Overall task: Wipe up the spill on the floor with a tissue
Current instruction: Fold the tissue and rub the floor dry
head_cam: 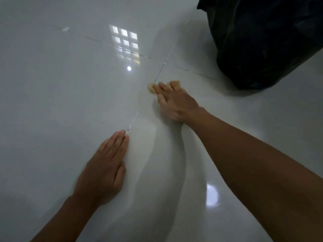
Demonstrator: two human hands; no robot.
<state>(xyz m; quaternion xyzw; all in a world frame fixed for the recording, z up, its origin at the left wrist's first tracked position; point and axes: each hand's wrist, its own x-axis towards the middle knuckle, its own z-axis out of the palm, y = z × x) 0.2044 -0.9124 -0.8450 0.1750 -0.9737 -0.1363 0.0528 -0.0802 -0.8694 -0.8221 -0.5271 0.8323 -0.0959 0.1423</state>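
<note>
A person's right hand (176, 102), just right of frame centre, presses a crumpled, yellow-stained tissue (151, 88) onto the glossy white tile floor (61, 102). The fingers lie spread over the wad, which shows past the fingertips on both sides, its long axis running left to right. It sits on a grout line, just below where four tiles meet. The left hand (104, 170), lower centre, lies flat on the floor, fingers straight and together. Wide bare floor fills the left half — a black bag (262, 41) crowds the upper right corner. No writing is legible.
</note>
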